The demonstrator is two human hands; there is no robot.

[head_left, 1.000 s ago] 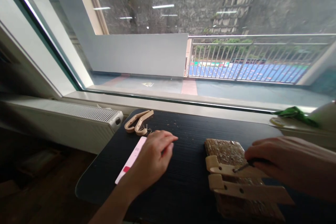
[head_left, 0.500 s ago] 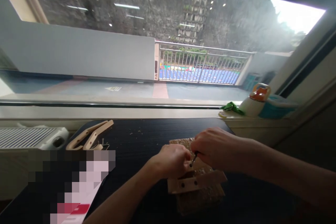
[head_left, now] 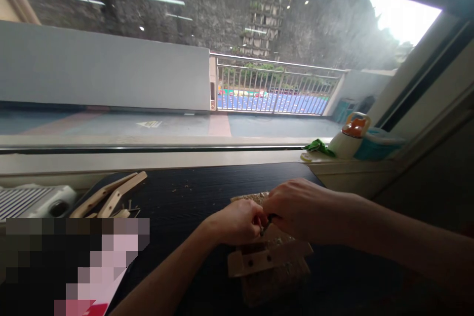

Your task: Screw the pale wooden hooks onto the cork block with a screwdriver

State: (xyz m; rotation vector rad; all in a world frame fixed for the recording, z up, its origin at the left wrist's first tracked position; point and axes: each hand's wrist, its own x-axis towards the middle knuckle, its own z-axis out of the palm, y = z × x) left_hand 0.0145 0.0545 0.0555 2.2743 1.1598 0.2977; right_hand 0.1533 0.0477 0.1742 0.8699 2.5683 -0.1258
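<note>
My right hand (head_left: 292, 205) is closed on a slim screwdriver (head_left: 263, 229), with only a bit of its dark handle and metal shaft showing. Right beside the tip, the fingers of my left hand (head_left: 239, 221) are pinched together; what they grip is hidden. Both hands are above a brown block (head_left: 272, 289) that looks wrapped in clear plastic. Across it lies a wooden hook piece (head_left: 259, 259) with two dark holes. A second wooden piece, nearer the window, is mostly covered by my hands.
More wooden hook pieces (head_left: 114, 197) lie at the table's left, with several loose screws (head_left: 131, 209) beside them. A pink and white item (head_left: 111, 279) is partly blurred out. On the sill are a green cloth (head_left: 317, 147) and a white jug (head_left: 346, 144). A radiator (head_left: 31, 200) stands left.
My left hand has moved right from above the pink item to the block, meeting the right hand at the screwdriver's tip. The view has turned right, bringing the jug into sight.
</note>
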